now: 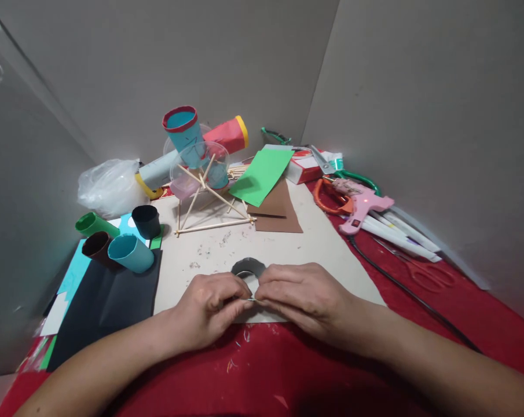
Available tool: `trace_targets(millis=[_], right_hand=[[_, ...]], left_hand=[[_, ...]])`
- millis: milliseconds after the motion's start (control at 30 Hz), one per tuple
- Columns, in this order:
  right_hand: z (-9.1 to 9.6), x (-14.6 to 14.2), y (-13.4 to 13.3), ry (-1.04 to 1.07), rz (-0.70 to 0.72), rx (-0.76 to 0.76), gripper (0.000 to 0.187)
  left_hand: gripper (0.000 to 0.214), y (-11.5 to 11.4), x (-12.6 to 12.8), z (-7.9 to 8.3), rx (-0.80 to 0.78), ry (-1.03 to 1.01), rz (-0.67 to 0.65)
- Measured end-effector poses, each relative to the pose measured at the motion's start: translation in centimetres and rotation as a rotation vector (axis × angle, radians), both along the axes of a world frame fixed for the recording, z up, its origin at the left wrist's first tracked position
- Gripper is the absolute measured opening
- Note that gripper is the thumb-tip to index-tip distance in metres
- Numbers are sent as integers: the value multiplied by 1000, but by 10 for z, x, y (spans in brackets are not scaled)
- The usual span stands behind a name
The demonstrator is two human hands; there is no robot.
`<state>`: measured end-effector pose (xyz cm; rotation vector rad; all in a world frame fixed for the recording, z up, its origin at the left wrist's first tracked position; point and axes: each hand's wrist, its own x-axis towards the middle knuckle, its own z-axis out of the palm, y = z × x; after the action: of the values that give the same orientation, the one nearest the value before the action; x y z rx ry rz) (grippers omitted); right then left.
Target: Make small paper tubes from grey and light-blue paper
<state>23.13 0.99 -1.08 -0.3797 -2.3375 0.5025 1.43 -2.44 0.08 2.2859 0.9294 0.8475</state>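
Note:
A dark grey paper strip (248, 266) is bent into a ring-like curve, its pale inner side facing me. My left hand (216, 301) pinches one end of it between thumb and fingers. On the other side, my right hand (299, 295) grips the opposite end, the fingertips of both hands almost meeting at the front. Exactly how the ends overlap is hidden by the fingers. Beneath lies a pale board (192, 260) with dark specks. Beyond the hands stands a wooden stick frame (213, 223) with clear plastic discs and coloured paper cups (187, 142) on it.
At left, blue, brown, green and black paper tubes (134, 255) rest by black paper (114, 301). Green card (264, 174) and brown card (279, 217) lie behind. A pink glue gun (366, 205), its cord, markers (400, 237) and red scissors (427, 272) are at right. Grey walls enclose the table.

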Motion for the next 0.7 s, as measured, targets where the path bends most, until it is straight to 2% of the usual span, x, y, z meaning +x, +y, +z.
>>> trace_targets(millis=[133,233,400,600,700], right_hand=[[1,-2,-1,-10,10,-61,24],[0,-3,0,8,-1,-105,21],[-2,-3,3,-1,-24,-75,20],[-4,-3,3,90,-33,-39,13],[-2,-2,3,84,-16,-53,13]], left_hand=[[15,1,2,1,-37,-57,-35],[15,1,0,-2,-25,-59,-4],[14,0,-2,-10,69,-8,81],[16,0,-2,-6,16,-24,110],[15,0,-3,-5,21,-28,79]])
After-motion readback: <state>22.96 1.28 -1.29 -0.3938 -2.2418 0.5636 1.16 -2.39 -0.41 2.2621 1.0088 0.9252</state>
